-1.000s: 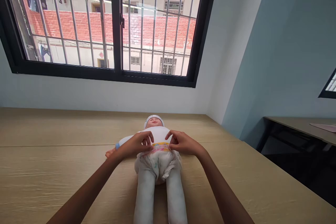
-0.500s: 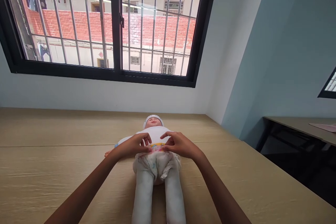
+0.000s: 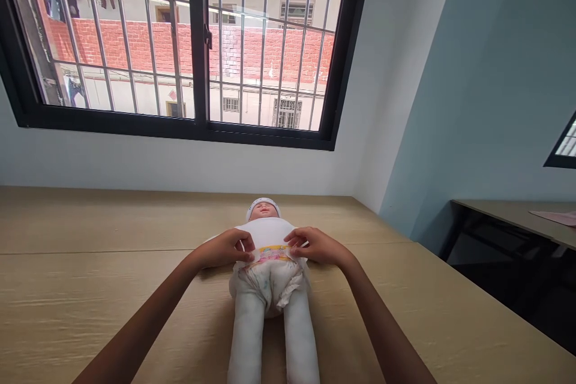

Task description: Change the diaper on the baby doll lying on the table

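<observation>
A baby doll (image 3: 267,231) in a white top and white cap lies on its back, its legs pointing toward me. Around its hips is a white diaper (image 3: 272,276) with a yellow and pink printed front band. My left hand (image 3: 229,249) is at the band's left end, thumb and fingers closed on the diaper's edge. At the right end, my right hand (image 3: 317,246) pinches the diaper in the same way. The fingertips partly cover what they grip. The doll's arms are mostly hidden behind my hands.
The doll rests on a wide wooden table (image 3: 112,306) with a seam across it. A barred window (image 3: 198,126) with a black frame is in the wall behind. At the right stands another dark-legged table (image 3: 495,216) with a pink sheet (image 3: 555,217) on it.
My hands have moved apart, left hand leftward and right hand rightward, so more of the printed band shows between them.
</observation>
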Demonstrator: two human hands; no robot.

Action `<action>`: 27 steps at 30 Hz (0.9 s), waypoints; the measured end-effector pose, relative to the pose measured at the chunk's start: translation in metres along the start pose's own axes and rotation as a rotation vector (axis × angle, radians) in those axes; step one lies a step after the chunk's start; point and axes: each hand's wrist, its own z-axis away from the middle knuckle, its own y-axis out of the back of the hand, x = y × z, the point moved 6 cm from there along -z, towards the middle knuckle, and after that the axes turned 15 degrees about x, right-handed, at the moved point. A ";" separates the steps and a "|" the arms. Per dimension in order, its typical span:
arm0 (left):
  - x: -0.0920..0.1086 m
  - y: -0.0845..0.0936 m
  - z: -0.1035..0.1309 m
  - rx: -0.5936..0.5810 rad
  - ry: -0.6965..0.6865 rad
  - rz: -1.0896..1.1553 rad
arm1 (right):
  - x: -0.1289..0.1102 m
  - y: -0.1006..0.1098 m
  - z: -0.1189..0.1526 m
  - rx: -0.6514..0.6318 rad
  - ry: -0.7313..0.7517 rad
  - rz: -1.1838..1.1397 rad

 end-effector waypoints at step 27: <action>-0.006 0.000 -0.006 0.094 -0.046 0.145 | 0.008 0.002 0.002 -0.018 -0.069 0.012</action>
